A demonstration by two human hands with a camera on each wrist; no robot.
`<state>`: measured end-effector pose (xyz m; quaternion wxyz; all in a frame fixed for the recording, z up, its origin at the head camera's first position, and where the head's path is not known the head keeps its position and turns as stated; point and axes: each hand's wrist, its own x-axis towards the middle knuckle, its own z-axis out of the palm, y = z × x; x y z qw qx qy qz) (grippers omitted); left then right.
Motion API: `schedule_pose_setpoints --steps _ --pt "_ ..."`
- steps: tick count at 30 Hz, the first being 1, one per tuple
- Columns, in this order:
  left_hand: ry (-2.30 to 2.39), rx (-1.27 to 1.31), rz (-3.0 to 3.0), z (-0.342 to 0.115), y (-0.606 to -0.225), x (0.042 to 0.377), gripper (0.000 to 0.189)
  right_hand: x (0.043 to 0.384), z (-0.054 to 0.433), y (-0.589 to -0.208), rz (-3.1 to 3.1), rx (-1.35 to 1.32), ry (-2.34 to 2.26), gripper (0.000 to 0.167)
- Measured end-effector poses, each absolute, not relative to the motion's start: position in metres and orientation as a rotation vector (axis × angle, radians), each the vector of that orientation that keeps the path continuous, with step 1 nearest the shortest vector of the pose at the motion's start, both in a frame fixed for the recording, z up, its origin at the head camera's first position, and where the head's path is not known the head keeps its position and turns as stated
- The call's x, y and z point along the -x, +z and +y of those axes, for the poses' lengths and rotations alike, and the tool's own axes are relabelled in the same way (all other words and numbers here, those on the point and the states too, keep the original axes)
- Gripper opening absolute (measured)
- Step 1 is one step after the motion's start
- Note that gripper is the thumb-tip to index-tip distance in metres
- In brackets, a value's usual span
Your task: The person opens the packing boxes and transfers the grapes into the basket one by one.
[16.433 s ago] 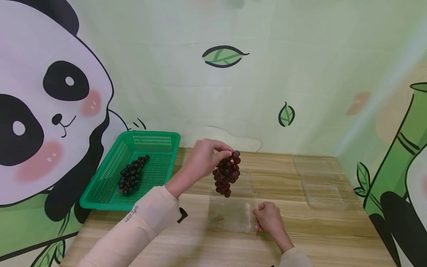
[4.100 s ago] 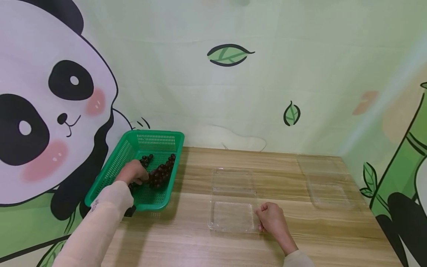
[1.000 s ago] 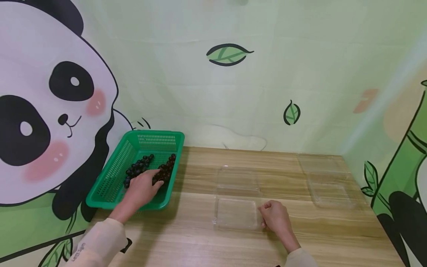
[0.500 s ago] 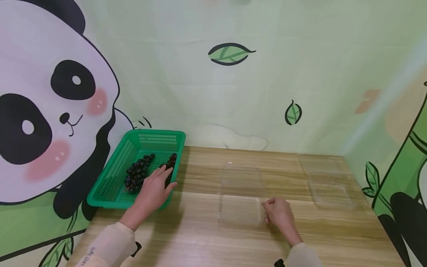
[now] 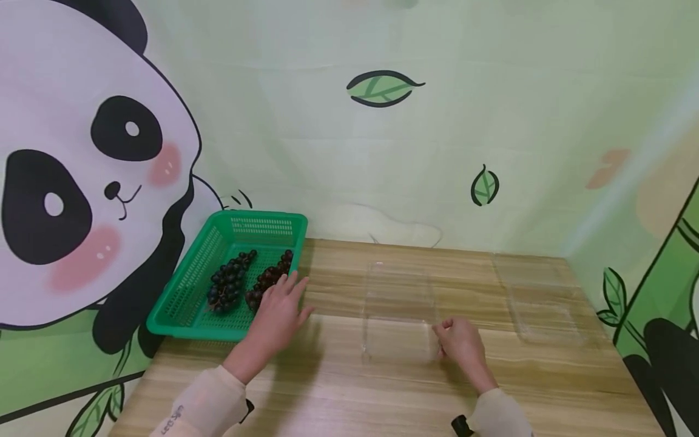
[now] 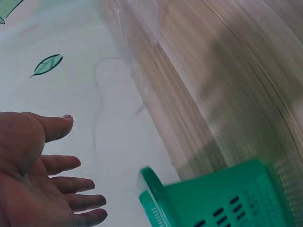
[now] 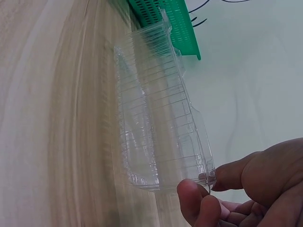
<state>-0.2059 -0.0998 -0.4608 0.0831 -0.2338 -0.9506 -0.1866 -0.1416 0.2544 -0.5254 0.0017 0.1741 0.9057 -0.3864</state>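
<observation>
My left hand (image 5: 275, 318), fingers apart and holding nothing, is over the front right rim of the green basket (image 5: 188, 331). Inside the basket lie two bunches of grapes: a near-black bunch (image 5: 228, 284) on the left and a dark red bunch (image 5: 266, 281) on the right, partly hidden by that hand. In the left wrist view, the fingers (image 6: 83, 202) are relaxed with the palm showing. My right hand (image 5: 463, 347) pinches the near right edge of a clear plastic clamshell box (image 7: 156, 109) between thumb and fingers. No grapes show in this box, and its lid lies folded back.
A second clear plastic box (image 5: 546, 312) lies at the right of the wooden table (image 5: 349, 400). Behind the table hangs a pale green backdrop (image 5: 306, 133) printed with a panda and leaves.
Earlier my left hand held the red grapes above the clear box; they now lie in the basket. Most recently that hand has drawn right, off the grapes, while the pinched box has shifted slightly right.
</observation>
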Motion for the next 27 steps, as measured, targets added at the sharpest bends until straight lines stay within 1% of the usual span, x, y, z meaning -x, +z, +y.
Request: schedule_pose_setpoints --steps 7,16,22,27 --pt "-0.562 0.698 -2.842 -0.081 -0.468 0.201 0.056 0.152 0.257 -0.525 2.835 -0.541 -1.193 0.023" --pt "-0.505 0.741 -2.825 -0.064 -0.483 0.198 0.057 0.166 0.263 -0.529 2.841 -0.537 -1.189 0.023" --pt "-0.563 0.69 -2.907 -0.058 -0.489 0.197 0.059 0.175 0.265 -0.53 2.846 -0.533 -1.193 0.024" --pt "-0.556 0.661 -2.937 -0.052 -0.491 0.199 0.059 0.182 0.266 -0.531 2.871 -0.519 -1.181 0.031"
